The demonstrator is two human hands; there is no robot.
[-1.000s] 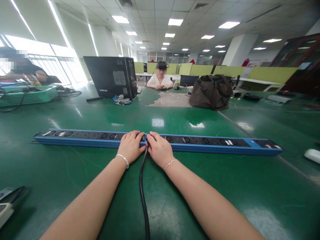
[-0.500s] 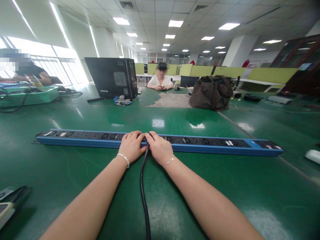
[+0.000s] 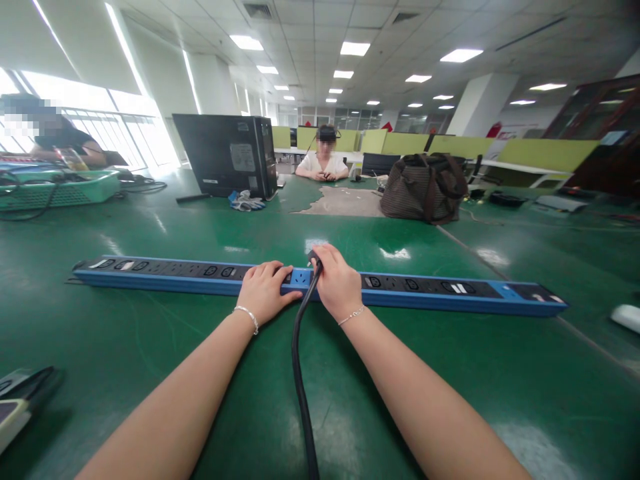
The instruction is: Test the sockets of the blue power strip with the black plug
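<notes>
A long blue power strip (image 3: pixel 430 305) with black socket panels lies across the green table. My left hand (image 3: pixel 264 288) grips it left of the middle, fingers over the top and thumb along the near side. Just right of that hand, a blue socket (image 3: pixel 301 277) shows uncovered. My right hand (image 3: pixel 340 280) is closed on a black power plug (image 3: pixel 313 257), held above the strip with its metal pins showing, apart from the socket. From the plug a thick black cable (image 3: pixel 299 360) hangs down toward me over the table's near edge.
A black computer case (image 3: pixel 220 157) stands at the back left, with gloves (image 3: pixel 246 201) beside it. A brown bag (image 3: pixel 423 187) sits back right. A green basket (image 3: pixel 60 193) holds cables at the far left. A person (image 3: pixel 323 163) sits across the table.
My right hand has moved up and right with the plug, which has come out of the blue socket. The cable has shifted right. My left hand stays on the strip.
</notes>
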